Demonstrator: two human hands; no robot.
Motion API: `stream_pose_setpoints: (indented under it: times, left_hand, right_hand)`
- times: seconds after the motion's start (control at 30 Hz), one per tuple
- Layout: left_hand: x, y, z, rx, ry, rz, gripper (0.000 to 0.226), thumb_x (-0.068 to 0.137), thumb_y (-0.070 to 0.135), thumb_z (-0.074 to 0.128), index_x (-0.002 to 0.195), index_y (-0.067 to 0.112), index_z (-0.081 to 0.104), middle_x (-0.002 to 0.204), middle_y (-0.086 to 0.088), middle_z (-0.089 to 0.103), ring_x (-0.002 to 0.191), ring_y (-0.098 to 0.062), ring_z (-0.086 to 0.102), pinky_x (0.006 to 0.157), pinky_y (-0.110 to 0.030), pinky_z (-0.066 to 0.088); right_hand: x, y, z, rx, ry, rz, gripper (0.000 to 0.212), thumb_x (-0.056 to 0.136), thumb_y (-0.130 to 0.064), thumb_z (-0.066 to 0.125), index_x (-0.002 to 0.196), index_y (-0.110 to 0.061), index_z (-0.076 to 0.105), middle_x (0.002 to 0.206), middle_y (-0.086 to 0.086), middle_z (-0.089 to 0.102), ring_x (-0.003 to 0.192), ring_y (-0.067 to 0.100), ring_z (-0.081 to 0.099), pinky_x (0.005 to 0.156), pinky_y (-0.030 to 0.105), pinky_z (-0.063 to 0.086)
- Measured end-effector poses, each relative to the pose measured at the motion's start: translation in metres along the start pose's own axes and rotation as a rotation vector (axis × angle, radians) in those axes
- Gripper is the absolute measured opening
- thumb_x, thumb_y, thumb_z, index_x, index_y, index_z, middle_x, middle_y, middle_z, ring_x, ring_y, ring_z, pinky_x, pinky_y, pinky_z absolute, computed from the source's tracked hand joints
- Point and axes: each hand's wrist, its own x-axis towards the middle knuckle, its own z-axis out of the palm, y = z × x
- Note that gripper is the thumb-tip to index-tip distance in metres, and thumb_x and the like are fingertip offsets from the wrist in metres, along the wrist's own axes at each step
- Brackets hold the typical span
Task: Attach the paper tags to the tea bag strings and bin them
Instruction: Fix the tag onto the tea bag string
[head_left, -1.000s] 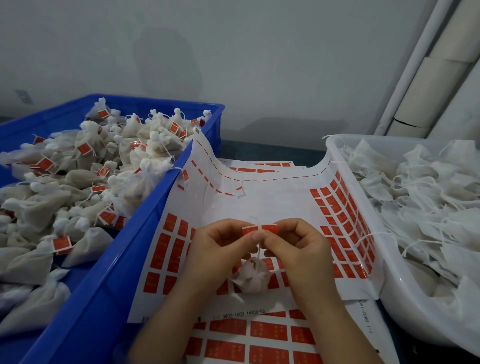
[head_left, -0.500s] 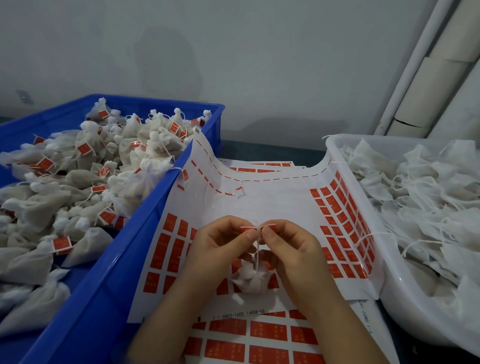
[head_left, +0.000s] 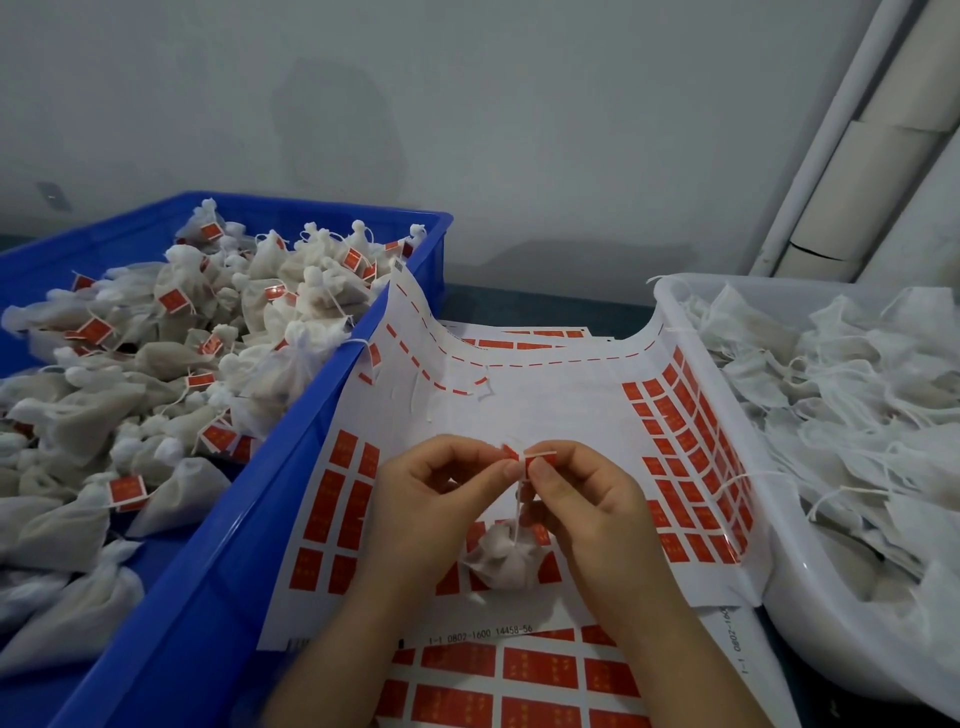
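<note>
On your far left, the blue bin (head_left: 234, 571) is heaped with tagged bags (head_left: 182, 364). Its near wall props up the curled tag sheet (head_left: 561, 405). Over that sheet, your left hand (head_left: 426, 499) and right hand (head_left: 592, 504) pinch the red tag (head_left: 537, 460) between thumbs and forefingers, half-folded over the string (head_left: 518, 512). The tea bag (head_left: 498, 558) lies below on the sheet. At right, the white tub (head_left: 779, 587) holds untagged bags (head_left: 857, 415).

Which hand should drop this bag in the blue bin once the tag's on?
Left, probably. The blue bin sits on its side, next to the left hand; the right hand would have to cross over. Both pinch the tag.
</note>
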Motion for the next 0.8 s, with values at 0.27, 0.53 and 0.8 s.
stream_pose_setpoints:
  times: [0.27, 0.53, 0.8]
  left_hand:
    - [-0.0028, 0.0056, 0.0014, -0.071, -0.056, 0.018, 0.018, 0.066, 0.031, 0.064, 0.083, 0.029, 0.07, 0.072, 0.014, 0.071, 0.067, -0.004, 0.067, 0.057, -0.012, 0.05]
    - [-0.0026, 0.0052, 0.0019, -0.092, -0.023, 0.021, 0.016, 0.065, 0.031, 0.065, 0.08, 0.029, 0.07, 0.07, 0.011, 0.072, 0.063, -0.007, 0.067, 0.055, -0.013, 0.051]
    - [-0.0029, 0.0055, 0.0015, -0.114, -0.009, 0.023, 0.018, 0.064, 0.032, 0.065, 0.08, 0.025, 0.07, 0.069, 0.008, 0.071, 0.061, -0.009, 0.066, 0.056, -0.015, 0.052]
  right_hand:
    - [-0.0008, -0.0015, -0.0002, -0.014, 0.027, -0.044, 0.013, 0.079, -0.032, 0.057, 0.087, -0.027, 0.066, 0.079, -0.015, 0.069, 0.08, 0.004, 0.065, 0.065, 0.015, 0.053]
    - [-0.0016, -0.0041, 0.0004, -0.091, 0.057, -0.147, 0.012, 0.082, -0.022, 0.062, 0.081, -0.033, 0.066, 0.075, -0.022, 0.068, 0.078, -0.001, 0.064, 0.063, 0.01, 0.051]
    - [-0.0024, -0.0065, 0.003, -0.106, 0.156, -0.188, 0.016, 0.065, -0.038, 0.064, 0.081, -0.039, 0.067, 0.079, -0.026, 0.069, 0.081, -0.003, 0.065, 0.06, 0.01, 0.051]
